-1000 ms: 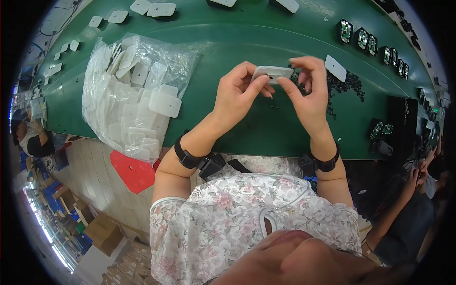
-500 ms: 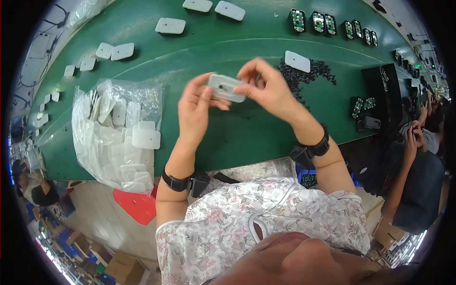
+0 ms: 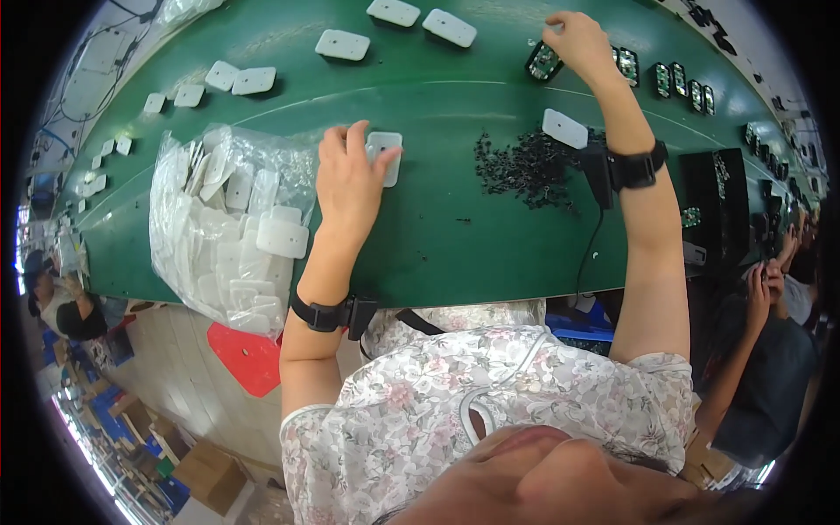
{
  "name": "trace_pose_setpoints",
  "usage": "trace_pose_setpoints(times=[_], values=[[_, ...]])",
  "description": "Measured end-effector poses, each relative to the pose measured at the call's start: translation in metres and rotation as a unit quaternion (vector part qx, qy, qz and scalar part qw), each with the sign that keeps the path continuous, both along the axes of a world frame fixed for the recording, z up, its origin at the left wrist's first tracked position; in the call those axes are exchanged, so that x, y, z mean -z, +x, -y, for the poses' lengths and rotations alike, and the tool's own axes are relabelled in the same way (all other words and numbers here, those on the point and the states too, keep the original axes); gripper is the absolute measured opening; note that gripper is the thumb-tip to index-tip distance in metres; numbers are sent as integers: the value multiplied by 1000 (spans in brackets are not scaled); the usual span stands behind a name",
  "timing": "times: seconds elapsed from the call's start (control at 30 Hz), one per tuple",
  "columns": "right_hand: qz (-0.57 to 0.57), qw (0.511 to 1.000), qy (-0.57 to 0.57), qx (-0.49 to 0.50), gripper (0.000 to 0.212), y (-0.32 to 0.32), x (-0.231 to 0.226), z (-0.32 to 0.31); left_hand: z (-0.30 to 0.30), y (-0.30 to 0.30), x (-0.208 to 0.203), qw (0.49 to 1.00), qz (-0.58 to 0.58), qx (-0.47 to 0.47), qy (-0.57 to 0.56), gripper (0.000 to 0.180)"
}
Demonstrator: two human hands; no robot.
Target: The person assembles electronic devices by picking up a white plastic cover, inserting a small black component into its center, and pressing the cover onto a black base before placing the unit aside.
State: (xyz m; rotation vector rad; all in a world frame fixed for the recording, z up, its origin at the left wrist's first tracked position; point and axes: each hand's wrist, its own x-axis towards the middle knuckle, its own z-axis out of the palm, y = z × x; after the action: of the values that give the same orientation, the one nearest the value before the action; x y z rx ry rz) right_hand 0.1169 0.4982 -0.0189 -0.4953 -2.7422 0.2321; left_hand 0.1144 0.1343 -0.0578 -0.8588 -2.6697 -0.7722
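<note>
My left hand [image 3: 348, 179] is over the table with its fingers apart. Its thumb overlaps a white plastic cover [image 3: 392, 171] that appears to lie on the green table. Out at the far right, my right hand [image 3: 577, 42] has its fingers bent down onto a small black case with a green circuit board inside [image 3: 543, 64]. The fingertips are partly hidden, but they look closed on the case's upper end. More black cases with boards [image 3: 628, 66] stand just right of that hand, partly behind the wrist.
A clear plastic bag of white covers [image 3: 223, 254] lies to the left. Small black parts [image 3: 525, 171] are heaped right of centre, with a white cover [image 3: 565, 129] at their edge. Several white covers [image 3: 342, 45] line the far side. A black box [image 3: 713, 201] stands right; co-workers sit at both sides.
The white cover has gone from between both hands down to the table by my left hand. My right hand has reached far right to a black case, which has shifted left and tilted.
</note>
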Motion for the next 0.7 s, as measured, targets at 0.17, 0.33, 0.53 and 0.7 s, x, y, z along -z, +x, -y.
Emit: trace_pose_setpoints(times=[0.17, 0.33, 0.53, 0.7], values=[[16, 988, 148, 45, 58, 2, 18, 4, 1, 18, -2, 996, -46, 36, -61, 68], [200, 975, 55, 81, 55, -17, 29, -33, -2, 17, 3, 995, -59, 39, -64, 62], [180, 942, -282, 10, 49, 4, -3, -6, 8, 10, 6, 994, -28, 103, 7, 55], [3, 883, -442, -159, 44, 26, -2, 22, 2, 3, 11, 986, 7, 146, 75, 53]])
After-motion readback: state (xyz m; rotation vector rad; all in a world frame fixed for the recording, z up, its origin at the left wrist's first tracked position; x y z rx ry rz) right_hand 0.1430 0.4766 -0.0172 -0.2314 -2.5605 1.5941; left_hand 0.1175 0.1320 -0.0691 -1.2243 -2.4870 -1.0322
